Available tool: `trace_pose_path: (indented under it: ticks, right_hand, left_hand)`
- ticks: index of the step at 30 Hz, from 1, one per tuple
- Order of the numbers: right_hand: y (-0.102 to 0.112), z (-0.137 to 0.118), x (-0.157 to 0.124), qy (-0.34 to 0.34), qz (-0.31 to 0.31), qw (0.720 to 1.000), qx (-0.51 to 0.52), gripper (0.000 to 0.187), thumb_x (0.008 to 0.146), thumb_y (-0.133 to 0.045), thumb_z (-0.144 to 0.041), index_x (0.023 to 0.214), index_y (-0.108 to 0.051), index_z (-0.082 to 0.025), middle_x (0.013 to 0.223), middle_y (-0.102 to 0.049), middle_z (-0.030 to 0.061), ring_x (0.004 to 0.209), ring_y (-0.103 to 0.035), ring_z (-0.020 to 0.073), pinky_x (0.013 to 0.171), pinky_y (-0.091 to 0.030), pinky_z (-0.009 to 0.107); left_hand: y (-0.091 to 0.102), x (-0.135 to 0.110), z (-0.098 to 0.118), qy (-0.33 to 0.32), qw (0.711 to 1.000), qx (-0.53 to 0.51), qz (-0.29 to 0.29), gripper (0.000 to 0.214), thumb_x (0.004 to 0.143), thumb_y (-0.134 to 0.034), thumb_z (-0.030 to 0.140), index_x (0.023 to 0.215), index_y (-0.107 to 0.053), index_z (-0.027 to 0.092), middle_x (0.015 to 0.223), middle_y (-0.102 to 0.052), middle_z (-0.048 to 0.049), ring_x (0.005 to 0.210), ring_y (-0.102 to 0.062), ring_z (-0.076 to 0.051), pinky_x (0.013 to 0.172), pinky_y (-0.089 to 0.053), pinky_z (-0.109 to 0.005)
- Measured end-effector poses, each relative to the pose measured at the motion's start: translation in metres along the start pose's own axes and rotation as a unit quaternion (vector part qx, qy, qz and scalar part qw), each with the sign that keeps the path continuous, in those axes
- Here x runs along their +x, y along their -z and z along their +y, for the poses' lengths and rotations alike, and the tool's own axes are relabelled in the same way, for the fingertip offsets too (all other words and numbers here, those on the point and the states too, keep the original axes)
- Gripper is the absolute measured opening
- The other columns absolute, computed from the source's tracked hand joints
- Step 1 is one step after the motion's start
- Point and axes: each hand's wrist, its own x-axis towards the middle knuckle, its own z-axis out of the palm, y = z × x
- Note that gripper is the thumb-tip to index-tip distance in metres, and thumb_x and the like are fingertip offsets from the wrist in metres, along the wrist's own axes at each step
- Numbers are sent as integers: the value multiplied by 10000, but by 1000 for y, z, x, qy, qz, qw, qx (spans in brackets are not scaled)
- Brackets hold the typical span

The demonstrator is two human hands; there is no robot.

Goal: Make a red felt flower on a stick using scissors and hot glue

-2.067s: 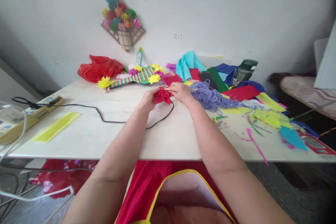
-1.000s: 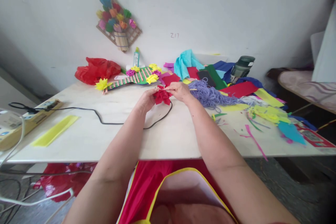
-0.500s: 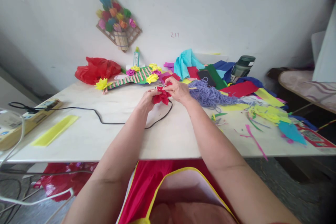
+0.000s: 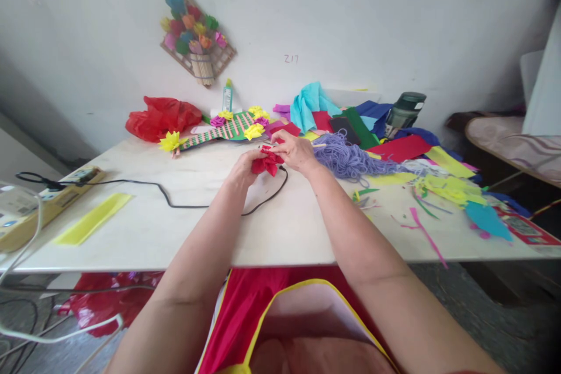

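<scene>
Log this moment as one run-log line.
left hand: holds red paper flower | right hand: pinches same flower | over: table | near: purple yarn, black cable

The person is wearing a red garment (image 4: 239,315), showing just below the near edge of the table (image 4: 289,239). A narrow yellow trim (image 4: 302,285) is edging it, curving round an open neckline. Both arms are showing bare, sleeveless, up to the left hand (image 4: 243,170) and right hand (image 4: 295,152) beyond that edge.
</scene>
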Motion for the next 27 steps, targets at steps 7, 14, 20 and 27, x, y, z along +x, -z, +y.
trace_pose_path:
  ticks: [7, 14, 20, 27]
  right_hand:
    - [-3, 4, 1, 0, 12, 1000, 21, 224, 923, -594, -230, 1027, -788, -275, 1227, -679, 19, 972, -645, 179, 758, -474, 273]
    - [-3, 4, 2, -15, 39, 998, 38, 128, 878, -672, -203, 974, -757, -204, 1210, -675, 73, 998, -646, 199, 737, -466, 285]
    - [-8, 11, 1, -1, 58, 997, 47, 126, 896, -662, -252, 863, -780, -225, 1142, -679, 40, 891, -628, 163, 687, -444, 279]
    - [-6, 17, -1, -17, 52, 997, 45, 109, 877, -695, -256, 863, -800, -232, 1123, -685, 37, 880, -628, 156, 681, -438, 276]
  left_hand:
    - [3, -1, 1, -50, 999, 17, 14, 229, 517, -744, 111, 685, -602, 176, 624, -662, 10, 559, -622, -143, 590, -487, -266]
    - [5, 0, 0, -79, 997, 12, 19, 322, 455, -789, 140, 717, -603, 172, 634, -677, 17, 568, -639, -143, 571, -485, -248]
    - [3, -3, 1, -95, 995, 23, 30, 348, 403, -796, 182, 708, -628, 166, 626, -683, 5, 552, -638, -158, 528, -483, -252]
    - [6, -2, 2, -106, 993, 43, 38, 333, 418, -784, 195, 707, -622, 167, 623, -673, -2, 546, -632, -162, 519, -471, -255]
